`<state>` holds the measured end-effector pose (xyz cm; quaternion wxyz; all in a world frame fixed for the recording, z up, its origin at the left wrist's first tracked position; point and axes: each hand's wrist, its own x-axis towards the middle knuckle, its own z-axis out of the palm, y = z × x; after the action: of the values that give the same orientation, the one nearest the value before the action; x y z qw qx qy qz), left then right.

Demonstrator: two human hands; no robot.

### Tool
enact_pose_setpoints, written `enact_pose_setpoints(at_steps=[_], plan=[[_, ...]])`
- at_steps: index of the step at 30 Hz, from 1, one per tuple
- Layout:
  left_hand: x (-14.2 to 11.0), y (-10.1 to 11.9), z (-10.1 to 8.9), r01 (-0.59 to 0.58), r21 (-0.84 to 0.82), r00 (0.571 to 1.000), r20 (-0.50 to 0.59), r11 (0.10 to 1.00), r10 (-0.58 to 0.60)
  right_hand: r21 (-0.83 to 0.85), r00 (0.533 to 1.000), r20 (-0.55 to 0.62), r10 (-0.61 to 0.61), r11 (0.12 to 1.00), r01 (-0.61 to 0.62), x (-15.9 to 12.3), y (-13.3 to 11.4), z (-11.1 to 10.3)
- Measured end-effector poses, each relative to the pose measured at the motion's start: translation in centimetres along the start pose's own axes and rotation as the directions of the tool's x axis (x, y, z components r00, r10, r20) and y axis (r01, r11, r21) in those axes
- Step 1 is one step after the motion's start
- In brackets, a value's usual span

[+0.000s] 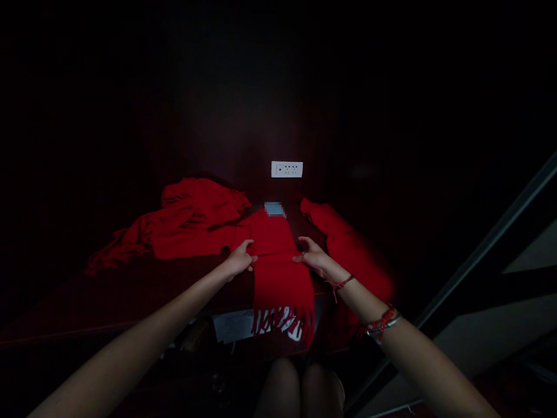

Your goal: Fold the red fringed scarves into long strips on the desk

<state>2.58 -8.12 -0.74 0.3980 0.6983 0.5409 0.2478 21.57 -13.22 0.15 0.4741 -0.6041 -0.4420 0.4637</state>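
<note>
Red scarf (282, 284), plain cloth, folded flat into a strip, a crease running across it between the hands — the near end finishes in a long fringe that hangs over the front edge of the dark table (200, 284). Far end reaches toward a small pale-blue item (274, 209), blurred out.

Scarf lies between the two hands. Left hand (241, 259) at its left edge by the crease, thumb on the cloth, forefinger reaching forward, thumb and finger parted. Right hand (312, 255) at the opposite edge, thumb over the cloth, forefinger lifted and apart; whether either grips any cloth, cannot tell.

More red cloth both sides: a rumpled, fringed heap (195, 203) to the left, a long bundle (352, 249) to the right — white socket plate (287, 169) on the wall behind.
</note>
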Motion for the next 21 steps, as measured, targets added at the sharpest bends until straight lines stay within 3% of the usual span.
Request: enact_pose_setpoints(at_steps=[3, 5, 12, 18, 21], plan=[[-0.1, -0.3, 0.0, -0.085, 0.143, 0.996, 0.023, 0.986, 0.082, -0.108, 0.999, 0.026, 0.021, 0.994, -0.019, 0.3, 0.2, -0.8], [0.2, -0.3, 0.2, -0.121, 0.182, 0.993, 0.011, 0.976, 0.121, -0.092, 0.998, 0.045, 0.047, 0.995, -0.043, 0.5, 0.0, -0.7], [1.8, -0.9, 0.6, -0.11, 0.146, 0.986, -0.108, 0.983, 0.126, 0.204, 0.99, 0.004, 0.144, 0.969, -0.142, 2.3, -0.6, 0.8], [0.8, -0.1, -0.3, -0.109, 0.126, 0.993, -0.024, 0.986, 0.112, 0.271, 0.99, -0.061, 0.125, 0.957, -0.104, 2.7, 0.2, -0.2], [0.6, 0.1, -0.4, -0.108, 0.17, 0.994, -0.001, 0.979, 0.11, 0.277, 0.989, 0.0, 0.15, 0.95, -0.144, 2.3, -0.4, -0.5]])
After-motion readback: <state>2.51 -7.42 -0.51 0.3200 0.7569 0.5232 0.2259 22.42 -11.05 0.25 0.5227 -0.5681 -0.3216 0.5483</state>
